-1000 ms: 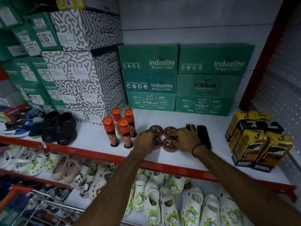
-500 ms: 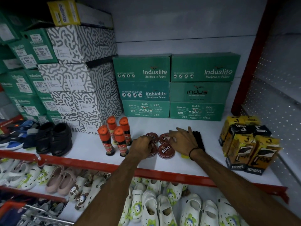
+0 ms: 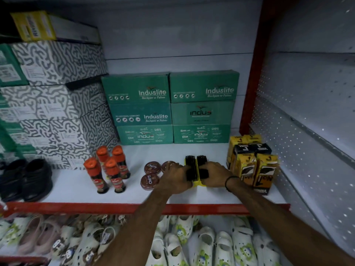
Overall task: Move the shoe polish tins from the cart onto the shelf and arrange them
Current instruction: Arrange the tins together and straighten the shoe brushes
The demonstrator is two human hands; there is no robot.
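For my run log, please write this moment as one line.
phase: arranging | left hand: on brushes | right hand: on brushes | tins: on shelf, untouched

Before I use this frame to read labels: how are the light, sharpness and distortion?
Head view: dim overall; "Cherry" on the tins reads, though the green boxes' small print is soft; the hands look slightly smeared; wide-angle bending tilts the red upright and stretches the edges.

Three round brown shoe polish tins [image 3: 152, 173], lying flat, clustered mid-shelf [image 3: 73, 185]
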